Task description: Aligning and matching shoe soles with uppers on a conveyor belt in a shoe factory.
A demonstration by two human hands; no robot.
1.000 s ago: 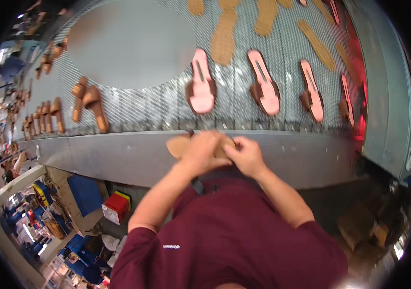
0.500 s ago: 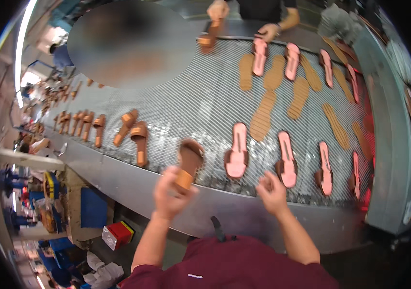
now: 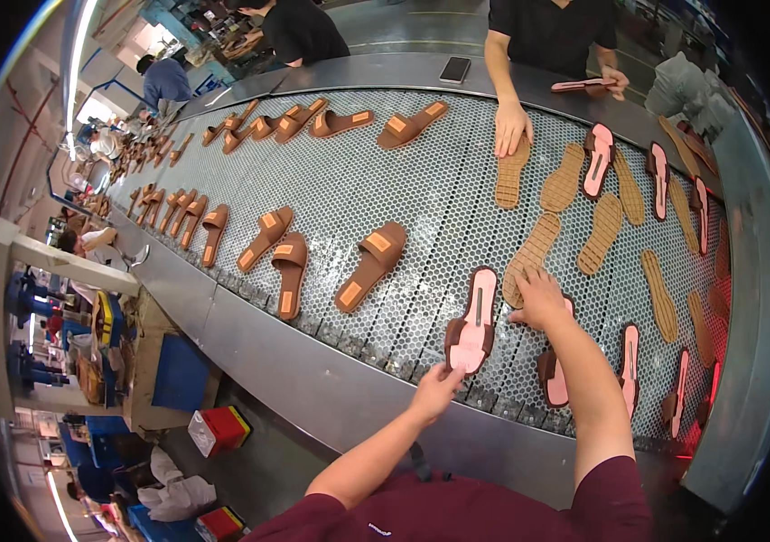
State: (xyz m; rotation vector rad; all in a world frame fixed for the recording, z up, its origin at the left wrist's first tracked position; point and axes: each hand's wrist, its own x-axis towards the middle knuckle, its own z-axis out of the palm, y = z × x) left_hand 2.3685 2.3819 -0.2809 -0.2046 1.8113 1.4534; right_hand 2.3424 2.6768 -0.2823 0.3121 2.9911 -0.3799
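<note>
My left hand [image 3: 436,395] pinches the near, wide end of a sandal [image 3: 475,325] that lies on the conveyor with its pink underside up and its brown strap showing at the sides. To the right of it, my right hand [image 3: 543,298] reaches over the belt, thumb and fingers around the near end of a tan ridged outsole [image 3: 536,242]. Partly behind my right forearm lies another pink-bottomed sandal [image 3: 555,375]. A finished-looking brown sandal [image 3: 371,266] with an orange patch rests upright to the left of my hands.
The perforated conveyor [image 3: 430,199] carries rows of brown sandals [image 3: 288,271] leftward. More tan outsoles [image 3: 600,235] and pink-bottomed sandals [image 3: 629,366] lie at right, before a grey machine housing [image 3: 751,361]. Across the belt, a co-worker's hand [image 3: 512,126] touches an outsole. A phone [image 3: 454,70] lies on the far ledge.
The brown sandal from my left hand now lies on the belt. That hand has moved right to a pink-bottomed sandal; my right hand has reached forward onto an outsole. The co-worker's brown sandal is released.
</note>
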